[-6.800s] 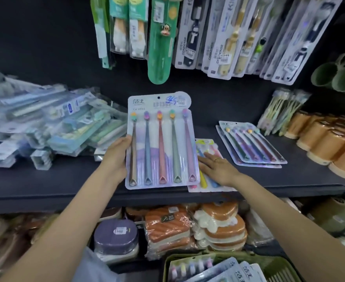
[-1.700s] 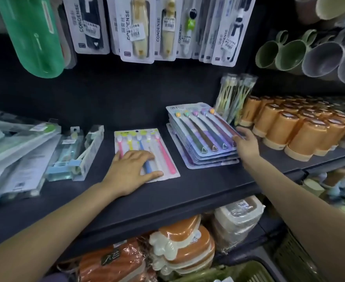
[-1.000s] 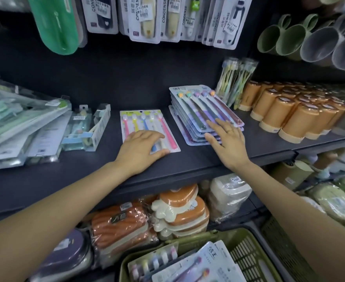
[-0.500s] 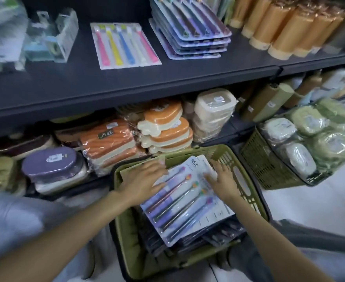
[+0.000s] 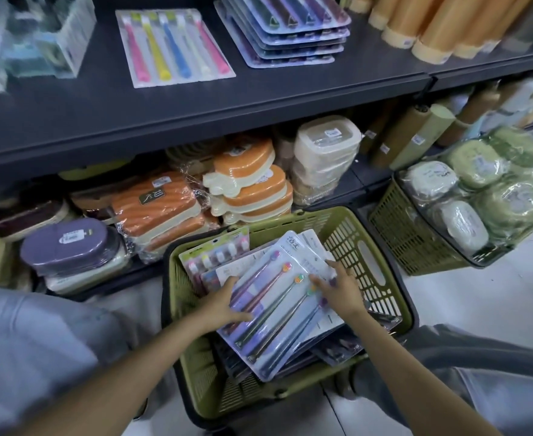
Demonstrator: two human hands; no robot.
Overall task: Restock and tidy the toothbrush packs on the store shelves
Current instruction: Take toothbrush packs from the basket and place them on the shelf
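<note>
A green basket [image 5: 381, 269] on the floor holds several toothbrush packs. The top pack [image 5: 277, 313] is white and purple, with slim brushes lying diagonally. My left hand [image 5: 224, 305] rests flat on its left edge, thumb and fingers spread over the plastic. My right hand [image 5: 340, 291] pinches the pack at its right edge near the brush heads, fingers curled. A further pack [image 5: 214, 256] with small coloured heads sticks out behind it. On the dark shelf [image 5: 196, 105] above lie a stack of similar purple packs [image 5: 290, 36] and a flat pack of bright brushes [image 5: 174, 45].
Orange tumblers [image 5: 431, 29] crowd the shelf's right end and clear-boxed items [image 5: 54, 36] its left. Under the shelf sit orange, cream and purple wrapped boxes [image 5: 252, 190]. A second green basket [image 5: 416, 234] of wrapped containers stands to the right on pale floor.
My view dropped from the shelf to the basket. Both hands left the shelf packs and came down onto the top pack in the basket, which now lies slightly more tilted.
</note>
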